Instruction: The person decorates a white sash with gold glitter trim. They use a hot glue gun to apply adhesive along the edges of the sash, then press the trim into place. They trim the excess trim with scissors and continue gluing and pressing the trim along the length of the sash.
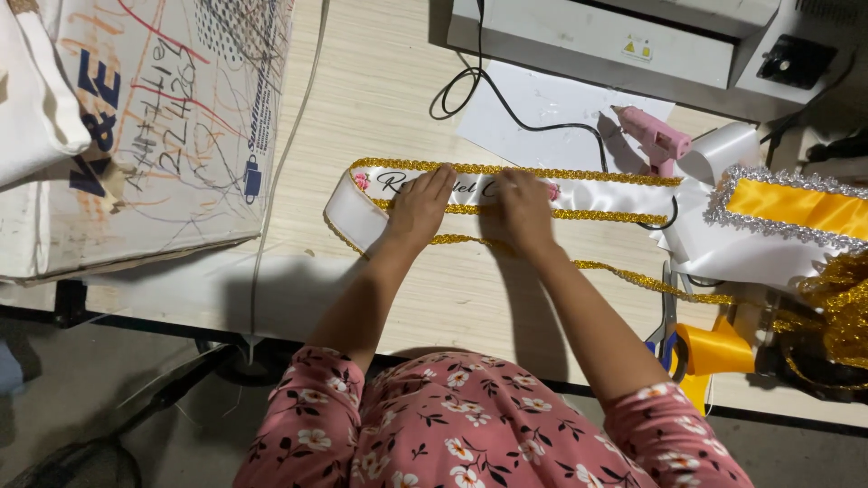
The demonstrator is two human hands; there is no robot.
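Observation:
A white satin sash (pixel 597 192) with gold glitter trim and dark script lettering lies flat across the wooden table (pixel 380 99). My left hand (pixel 419 206) rests palm down on its left part, fingertips at the upper gold edge. My right hand (pixel 524 206) presses the sash a little further right, fingers curled at the top trim. A loose strand of gold trim (pixel 651 282) runs from under the sash toward the right. Both forearms reach out from pink floral sleeves.
A pink glue gun (pixel 653 136) with a black cord lies behind the sash on white paper. A grey machine (pixel 597 41) stands at the back. A scribbled board (pixel 172 117) lies left. Yellow ribbon with silver trim (pixel 796 208), orange ribbon (pixel 719 348) and scissors (pixel 667 316) sit right.

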